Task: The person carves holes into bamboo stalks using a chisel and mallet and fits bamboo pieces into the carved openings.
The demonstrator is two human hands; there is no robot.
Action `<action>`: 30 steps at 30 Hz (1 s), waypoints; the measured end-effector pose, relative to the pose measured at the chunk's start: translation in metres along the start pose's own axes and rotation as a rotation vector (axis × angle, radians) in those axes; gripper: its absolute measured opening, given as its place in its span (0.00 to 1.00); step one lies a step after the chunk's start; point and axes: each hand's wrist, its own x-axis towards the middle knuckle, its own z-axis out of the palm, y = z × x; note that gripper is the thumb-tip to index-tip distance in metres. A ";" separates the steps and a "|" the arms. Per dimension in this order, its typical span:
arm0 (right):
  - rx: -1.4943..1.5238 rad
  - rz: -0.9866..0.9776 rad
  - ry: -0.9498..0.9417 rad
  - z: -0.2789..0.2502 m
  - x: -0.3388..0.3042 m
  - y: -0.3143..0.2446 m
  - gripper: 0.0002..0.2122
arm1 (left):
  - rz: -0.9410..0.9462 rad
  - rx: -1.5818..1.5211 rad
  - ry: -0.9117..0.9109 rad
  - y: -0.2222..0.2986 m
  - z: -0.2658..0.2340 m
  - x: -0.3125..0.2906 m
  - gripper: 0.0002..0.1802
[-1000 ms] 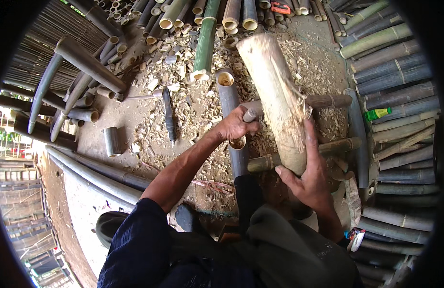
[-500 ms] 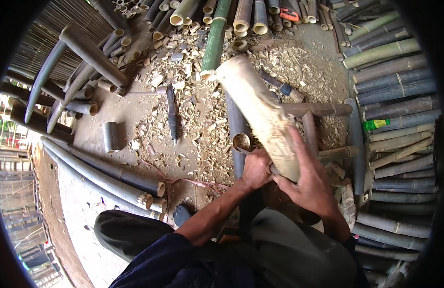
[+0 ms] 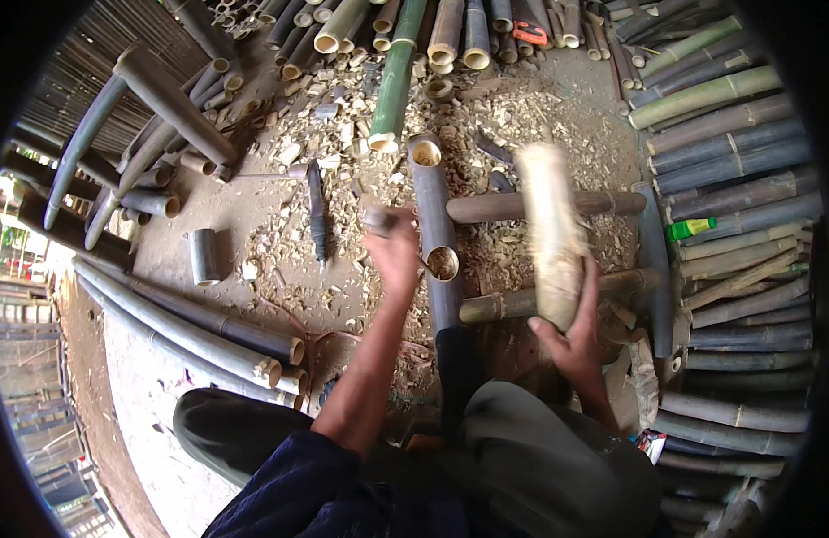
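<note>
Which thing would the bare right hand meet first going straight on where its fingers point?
Probably the farther round brown bamboo crossbar, though depth is unclear: the right hand, holding a pale rough wooden piece, may pass above it.

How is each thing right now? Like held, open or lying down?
Left hand: closed around a handle-like piece, blurred
Right hand: gripping the pale log
Pale log: held up, blurred
Green bamboo pole: lying down, end open
Dark tool: lying among scattered wood chips
Green-and-yellow bottle: lying sideways
</note>
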 end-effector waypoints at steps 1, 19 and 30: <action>0.072 0.088 0.122 0.002 -0.014 0.022 0.48 | 0.036 -0.122 0.146 0.013 -0.008 0.019 0.06; -0.697 1.121 0.494 0.017 -0.112 0.152 0.44 | -0.365 1.311 -0.317 -0.055 -0.028 0.012 0.22; -0.014 0.321 0.058 0.053 0.032 0.110 0.28 | 0.064 1.022 0.023 0.006 0.017 0.197 0.58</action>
